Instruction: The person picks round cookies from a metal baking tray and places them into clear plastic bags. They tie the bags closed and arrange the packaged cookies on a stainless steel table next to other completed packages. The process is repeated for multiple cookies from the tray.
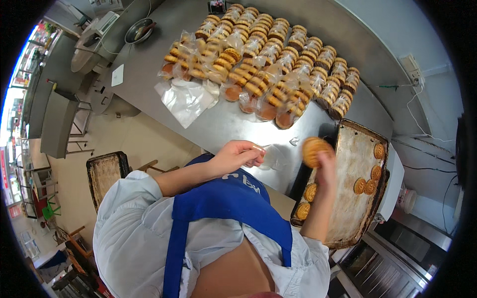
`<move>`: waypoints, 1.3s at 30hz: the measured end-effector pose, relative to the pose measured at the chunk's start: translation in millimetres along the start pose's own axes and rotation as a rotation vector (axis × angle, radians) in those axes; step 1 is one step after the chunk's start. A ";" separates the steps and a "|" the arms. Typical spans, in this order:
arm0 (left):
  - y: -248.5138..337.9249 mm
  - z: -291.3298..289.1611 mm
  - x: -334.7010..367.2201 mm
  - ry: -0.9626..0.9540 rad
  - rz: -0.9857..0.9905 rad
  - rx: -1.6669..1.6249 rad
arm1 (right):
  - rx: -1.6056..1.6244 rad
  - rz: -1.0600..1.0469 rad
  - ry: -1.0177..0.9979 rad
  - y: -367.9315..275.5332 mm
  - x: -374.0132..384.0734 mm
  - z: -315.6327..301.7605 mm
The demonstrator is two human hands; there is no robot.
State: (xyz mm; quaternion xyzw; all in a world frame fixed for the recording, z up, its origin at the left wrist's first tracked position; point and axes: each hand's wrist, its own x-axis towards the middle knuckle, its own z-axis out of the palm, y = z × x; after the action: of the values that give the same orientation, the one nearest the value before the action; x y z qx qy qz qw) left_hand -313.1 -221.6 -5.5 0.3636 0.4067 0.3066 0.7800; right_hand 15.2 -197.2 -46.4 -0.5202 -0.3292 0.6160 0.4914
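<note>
My left hand is closed at the near edge of the steel table, pinching the rim of a clear plastic bag. To its right my raised right hand grips a round golden-brown pastry, slightly blurred; whether more are stacked behind it I cannot tell. Beneath that forearm lies a baking tray with a browned, worn surface. Several patterned round pastries rest along its right side, and others sit left of my forearm.
Rows of bagged pastry stacks cover the table's far side. Nearer me lie looser filled bags and a pile of empty clear bags. A metal bowl stands far left; another tray is lower left. Oven-like equipment stands lower right.
</note>
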 end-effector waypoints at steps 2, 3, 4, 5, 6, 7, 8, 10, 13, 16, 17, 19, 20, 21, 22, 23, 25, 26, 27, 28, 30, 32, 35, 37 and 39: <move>2.7 -10.7 1.7 -0.054 -0.004 0.011 | 0.010 0.292 -0.169 30.0 -13.4 58.1; 1.3 -16.2 1.6 -0.084 -0.005 -0.001 | 0.038 0.374 -0.216 35.3 -18.7 86.8; 2.0 -22.8 -0.3 -0.111 -0.006 -0.011 | 0.069 0.455 -0.265 40.1 -22.1 113.8; 3.5 -27.9 -4.2 -0.151 0.016 0.013 | 0.033 0.483 -0.258 46.5 -22.3 134.5; 2.2 -34.1 -6.7 -0.183 0.020 0.030 | -0.001 0.509 -0.247 55.0 -20.5 152.7; -0.6 -40.8 -8.6 -0.214 0.025 0.045 | -0.039 0.466 -0.217 67.5 -17.6 169.4; -2.6 -49.0 -11.6 -0.238 0.032 0.059 | -0.189 0.426 -0.223 86.4 -11.6 177.5; 0.9 -64.5 -17.4 -0.261 0.035 0.093 | -0.485 0.340 -0.216 125.0 -1.3 185.3; 4.7 -93.0 -30.3 -0.205 0.077 0.092 | -0.792 -0.168 -0.481 123.9 -0.3 222.6; -0.3 -127.8 -47.8 -0.062 0.098 0.060 | -1.323 -0.227 -0.567 114.3 1.0 240.7; 0.5 -141.6 -57.5 -0.005 0.058 0.027 | -1.419 -0.264 -0.529 99.0 -6.3 248.1; 4.7 -163.3 -76.2 0.115 -0.068 -0.040 | -1.847 -0.340 -0.445 72.4 -20.8 257.6; 7.2 -172.5 -84.2 0.129 -0.012 -0.059 | -1.874 -0.421 -0.520 65.8 -16.4 261.3; 9.6 -181.8 -92.3 0.145 0.044 -0.079 | -1.899 -0.505 -0.599 60.4 -8.7 265.9; 12.9 -190.8 -100.4 0.164 0.102 -0.100 | -1.920 -0.591 -0.682 57.3 1.0 271.4; 22.0 -197.9 -108.9 0.214 0.156 -0.120 | -1.885 -0.731 -0.730 58.9 13.8 276.3; 37.7 -219.5 -130.1 0.315 0.219 -0.226 | -1.833 -0.814 -0.854 40.6 39.0 314.5; 45.9 -231.4 -142.7 0.371 0.255 -0.279 | -1.801 -0.862 -0.919 28.6 52.3 339.0; 53.7 -245.9 -155.5 0.415 0.319 -0.248 | -1.739 -0.964 -0.955 21.0 65.6 364.6; 63.4 -257.0 -166.6 0.461 0.382 -0.215 | -1.670 -1.065 -0.990 15.0 79.8 391.2; 84.8 -273.2 -184.6 0.597 0.502 -0.167 | -1.597 -1.245 -0.980 0.0 104.8 450.1; 103.4 -297.8 -193.1 0.639 0.651 -0.171 | -1.552 -1.366 -0.915 -10.6 132.9 504.8; 120.0 -338.2 -187.2 0.741 0.797 -0.167 | -1.460 -1.511 -0.914 -9.1 188.1 591.1; 126.7 -373.1 -169.3 0.765 0.834 -0.144 | -1.539 -1.559 -0.891 -6.9 222.5 638.0; 138.0 -405.0 -141.8 0.772 0.831 -0.114 | -1.603 -1.577 -0.862 -0.9 261.9 674.6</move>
State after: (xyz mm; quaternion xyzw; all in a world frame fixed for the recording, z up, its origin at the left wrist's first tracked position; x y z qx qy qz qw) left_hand -753.8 -127.1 1.7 0.3119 0.4679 0.7197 0.4073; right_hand -628.9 122.7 34.5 -0.0850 -0.9830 -0.1102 0.1195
